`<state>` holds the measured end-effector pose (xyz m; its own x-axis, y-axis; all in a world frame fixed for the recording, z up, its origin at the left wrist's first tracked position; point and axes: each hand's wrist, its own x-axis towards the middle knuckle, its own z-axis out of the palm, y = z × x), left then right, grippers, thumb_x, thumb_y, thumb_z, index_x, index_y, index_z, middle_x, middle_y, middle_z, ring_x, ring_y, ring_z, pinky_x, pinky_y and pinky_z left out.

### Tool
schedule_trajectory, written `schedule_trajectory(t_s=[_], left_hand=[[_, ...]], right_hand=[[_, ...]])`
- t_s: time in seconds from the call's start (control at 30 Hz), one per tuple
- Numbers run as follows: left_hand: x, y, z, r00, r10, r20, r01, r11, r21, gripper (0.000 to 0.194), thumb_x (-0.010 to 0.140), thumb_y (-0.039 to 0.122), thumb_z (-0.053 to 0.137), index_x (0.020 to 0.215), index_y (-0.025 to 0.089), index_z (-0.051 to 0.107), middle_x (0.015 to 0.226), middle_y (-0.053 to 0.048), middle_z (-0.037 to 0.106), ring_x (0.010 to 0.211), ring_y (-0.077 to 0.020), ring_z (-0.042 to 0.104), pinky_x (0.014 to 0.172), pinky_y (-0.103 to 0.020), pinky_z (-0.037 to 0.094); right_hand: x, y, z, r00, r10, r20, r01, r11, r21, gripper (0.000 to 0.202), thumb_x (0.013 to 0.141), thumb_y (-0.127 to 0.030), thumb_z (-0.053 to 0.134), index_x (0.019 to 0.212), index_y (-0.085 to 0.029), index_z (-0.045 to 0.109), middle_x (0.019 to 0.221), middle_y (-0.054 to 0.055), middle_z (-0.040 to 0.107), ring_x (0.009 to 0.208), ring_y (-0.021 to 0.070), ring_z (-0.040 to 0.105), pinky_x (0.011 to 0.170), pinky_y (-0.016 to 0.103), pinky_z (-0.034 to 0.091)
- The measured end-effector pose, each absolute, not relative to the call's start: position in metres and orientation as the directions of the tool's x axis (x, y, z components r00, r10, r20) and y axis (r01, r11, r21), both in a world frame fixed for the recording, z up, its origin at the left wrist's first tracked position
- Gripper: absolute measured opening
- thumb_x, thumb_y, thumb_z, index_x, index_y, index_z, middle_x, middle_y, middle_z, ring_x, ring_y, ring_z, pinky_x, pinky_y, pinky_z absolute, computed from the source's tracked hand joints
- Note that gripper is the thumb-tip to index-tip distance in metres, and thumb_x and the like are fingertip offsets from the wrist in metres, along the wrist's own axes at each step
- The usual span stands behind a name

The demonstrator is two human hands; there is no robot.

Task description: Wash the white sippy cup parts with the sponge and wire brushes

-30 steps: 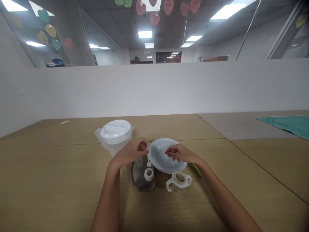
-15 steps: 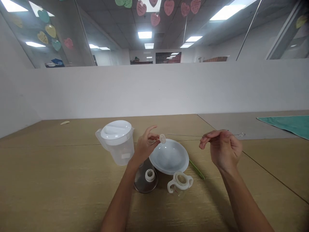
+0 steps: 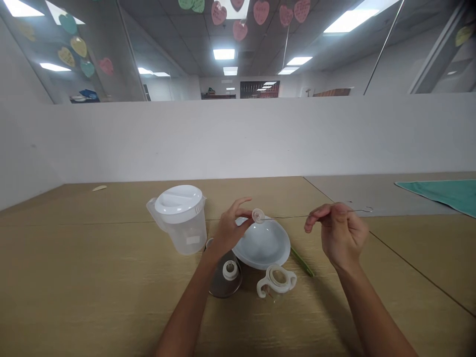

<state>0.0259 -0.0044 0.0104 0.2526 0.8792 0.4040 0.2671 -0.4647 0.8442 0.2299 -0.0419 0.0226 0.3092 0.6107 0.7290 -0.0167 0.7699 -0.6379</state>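
Observation:
My left hand (image 3: 236, 225) pinches a small round translucent whitish piece (image 3: 258, 215) with a ring-shaped face, held above the back rim of a white bowl (image 3: 262, 245). Between the fingers of my right hand (image 3: 340, 228) runs a thin metal wire (image 3: 286, 217) with a bent, loop-like end (image 3: 368, 210) on the right. The wire's left tip reaches the round piece; whether it enters it I cannot tell. In front of the bowl stands a clear vessel with a white two-handled collar (image 3: 277, 280). Below my left hand lies a dark metal tray (image 3: 223, 285) bearing a white ring-shaped part (image 3: 230, 270).
A clear pitcher with a white lid (image 3: 180, 218) stands left of my left hand. Right of the bowl lies a green stalk-like thing (image 3: 302, 262). A teal cloth (image 3: 442, 192) rests at the far right, and a small pale piece (image 3: 99, 188) lies far left.
My left hand has moved slightly right with the round piece, which has turned its ring-shaped face more toward me. The wire's left tip, apart from the piece before, now meets it.

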Motion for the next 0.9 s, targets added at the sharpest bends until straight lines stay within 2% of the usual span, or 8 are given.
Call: schedule_trajectory(t_s=[0.17, 0.33, 0.47, 0.6, 0.77, 0.9], left_hand=[[0.027, -0.008, 0.011, 0.274, 0.866, 0.418, 0.311, -0.491, 0.814, 0.044, 0.079, 0.028, 0.058, 0.121, 0.024, 0.046, 0.092, -0.002, 0.070, 0.092, -0.0161, 0.064, 0.086, -0.030, 0.046], [0.028, -0.010, 0.011, 0.297, 0.856, 0.424, 0.321, -0.507, 0.800, 0.042, 0.080, 0.026, 0.055, 0.121, 0.025, 0.047, 0.094, 0.000, 0.070, 0.093, -0.0155, 0.063, 0.083, -0.027, 0.046], [0.029, -0.010, 0.009, 0.317, 0.854, 0.412, 0.285, -0.501, 0.817, 0.041, 0.081, 0.024, 0.053, 0.121, 0.025, 0.046, 0.095, -0.001, 0.070, 0.090, -0.0160, 0.064, 0.077, -0.027, 0.048], [0.029, -0.009, 0.009, 0.316, 0.845, 0.431, 0.250, -0.513, 0.821, 0.041, 0.080, 0.023, 0.056, 0.120, 0.023, 0.047, 0.093, -0.002, 0.070, 0.089, -0.0162, 0.064, 0.081, -0.028, 0.047], [0.031, -0.011, 0.010, 0.295, 0.852, 0.433, 0.237, -0.504, 0.830, 0.038, 0.080, 0.026, 0.056, 0.118, 0.023, 0.048, 0.094, -0.003, 0.070, 0.089, -0.0168, 0.064, 0.077, -0.027, 0.048], [0.041, -0.015, 0.007, 0.293, 0.846, 0.444, 0.256, -0.517, 0.817, 0.034, 0.080, 0.023, 0.056, 0.113, 0.025, 0.051, 0.091, 0.001, 0.070, 0.089, -0.0155, 0.065, 0.080, -0.026, 0.047]], right_hand=[[0.225, -0.040, 0.014, 0.255, 0.611, 0.749, 0.164, 0.736, -0.657, 0.036, 0.089, -0.044, 0.047, 0.069, -0.017, 0.059, 0.057, 0.000, 0.059, 0.050, 0.0114, 0.056, 0.050, 0.026, 0.047], [0.224, -0.041, 0.015, 0.287, 0.633, 0.719, 0.076, 0.733, -0.676, 0.034, 0.090, -0.041, 0.047, 0.071, -0.016, 0.059, 0.057, 0.000, 0.059, 0.051, 0.0124, 0.057, 0.049, 0.027, 0.047], [0.222, -0.043, 0.019, 0.314, 0.619, 0.720, 0.075, 0.740, -0.668, 0.034, 0.089, -0.042, 0.049, 0.070, -0.016, 0.059, 0.056, 0.001, 0.060, 0.049, 0.0134, 0.058, 0.047, 0.027, 0.048], [0.223, -0.043, 0.017, 0.290, 0.600, 0.745, 0.078, 0.761, -0.644, 0.031, 0.090, -0.037, 0.047, 0.071, -0.016, 0.060, 0.058, 0.000, 0.061, 0.049, 0.0131, 0.058, 0.047, 0.027, 0.048], [0.227, -0.040, 0.012, 0.174, 0.557, 0.812, 0.260, 0.770, -0.583, 0.031, 0.093, -0.033, 0.042, 0.073, -0.017, 0.060, 0.060, 0.000, 0.061, 0.053, 0.0115, 0.058, 0.052, 0.025, 0.048], [0.223, -0.034, 0.005, 0.009, 0.612, 0.791, 0.339, 0.742, -0.578, 0.035, 0.095, -0.034, 0.036, 0.072, -0.018, 0.058, 0.062, 0.001, 0.059, 0.056, 0.0111, 0.057, 0.055, 0.023, 0.046]])
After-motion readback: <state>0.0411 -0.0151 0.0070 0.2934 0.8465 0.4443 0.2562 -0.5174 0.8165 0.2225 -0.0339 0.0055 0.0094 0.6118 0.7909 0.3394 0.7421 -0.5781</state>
